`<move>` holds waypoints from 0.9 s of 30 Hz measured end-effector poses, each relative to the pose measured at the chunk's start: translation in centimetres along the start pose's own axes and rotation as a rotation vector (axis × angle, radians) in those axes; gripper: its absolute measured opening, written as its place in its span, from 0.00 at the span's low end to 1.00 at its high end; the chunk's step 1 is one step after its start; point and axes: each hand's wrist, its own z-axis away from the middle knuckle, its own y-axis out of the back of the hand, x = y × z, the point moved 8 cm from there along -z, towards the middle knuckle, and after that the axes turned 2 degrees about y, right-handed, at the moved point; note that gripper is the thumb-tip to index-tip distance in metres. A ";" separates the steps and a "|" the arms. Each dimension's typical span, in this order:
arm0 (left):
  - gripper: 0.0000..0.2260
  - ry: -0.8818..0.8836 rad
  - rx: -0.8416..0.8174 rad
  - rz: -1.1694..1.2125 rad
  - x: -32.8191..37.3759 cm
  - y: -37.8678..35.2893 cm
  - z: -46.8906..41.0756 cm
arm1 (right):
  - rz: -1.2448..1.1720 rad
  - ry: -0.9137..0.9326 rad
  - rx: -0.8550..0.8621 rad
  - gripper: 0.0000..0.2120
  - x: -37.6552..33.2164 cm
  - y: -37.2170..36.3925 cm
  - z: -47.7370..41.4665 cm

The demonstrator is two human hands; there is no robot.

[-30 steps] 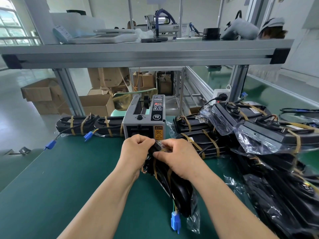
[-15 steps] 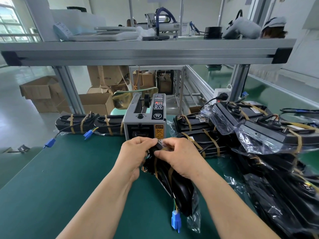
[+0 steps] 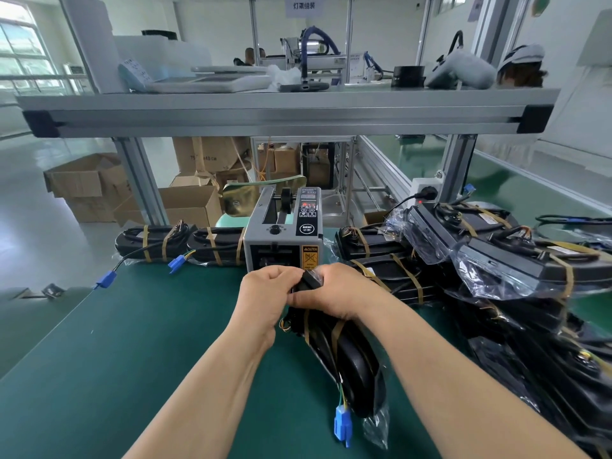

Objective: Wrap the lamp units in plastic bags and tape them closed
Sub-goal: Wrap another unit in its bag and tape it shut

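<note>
Green matting carries bagged lamps piled right and two bare ones left, while left hand and right hand pinch the current lamp unit's bag mouth before the tape dispenser, apparently not yet taped.

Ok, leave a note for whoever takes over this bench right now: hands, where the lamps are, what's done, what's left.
Hands: left hand and right hand both grip the far end of a bagged lamp, just in front of the dispenser.
Done: pile of bagged lamps on the right.
Left: tape this bag shut; no tape shows on its mouth yet. Then the two lamps to the left of the dispenser, which look unbagged.
</note>
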 end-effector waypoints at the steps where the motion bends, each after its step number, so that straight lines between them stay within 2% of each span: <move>1: 0.08 -0.018 -0.025 -0.025 0.3 -0.1 0.4 | -0.004 -0.006 -0.008 0.20 -0.1 0.2 -0.1; 4: 0.10 -0.084 -0.074 -0.101 1.6 -0.3 1.6 | -0.001 0.002 -0.023 0.19 -0.7 0.5 0.1; 8: 0.06 -0.173 -0.068 -0.242 2.9 -0.5 3.3 | -0.033 -0.002 -0.048 0.16 -1.1 1.2 1.1; 12: 0.12 -0.344 -0.084 -0.381 4.5 -1.6 6.1 | -0.099 0.034 -0.064 0.05 -1.5 2.3 2.5; 15: 0.11 -0.475 -0.130 -0.457 5.7 -2.5 7.6 | -0.244 0.078 -0.031 0.09 -1.4 3.0 4.1; 17: 0.08 -0.512 -0.128 -0.365 6.5 -2.3 7.7 | -0.379 0.099 0.052 0.09 -0.9 4.1 5.0; 19: 0.08 -0.446 -0.005 -0.188 6.6 -0.4 6.5 | -0.485 0.092 0.172 0.13 0.0 5.2 5.7; 22: 0.08 -0.148 0.173 0.060 4.1 2.7 2.9 | -0.484 0.055 0.348 0.21 1.3 6.0 6.8; 25: 0.06 0.121 0.196 0.184 0.6 3.7 0.1 | -0.500 0.069 0.451 0.26 1.9 5.2 8.0; 27: 0.07 0.232 0.194 0.213 -1.4 3.6 -1.1 | -0.534 0.067 0.511 0.29 2.3 4.4 8.7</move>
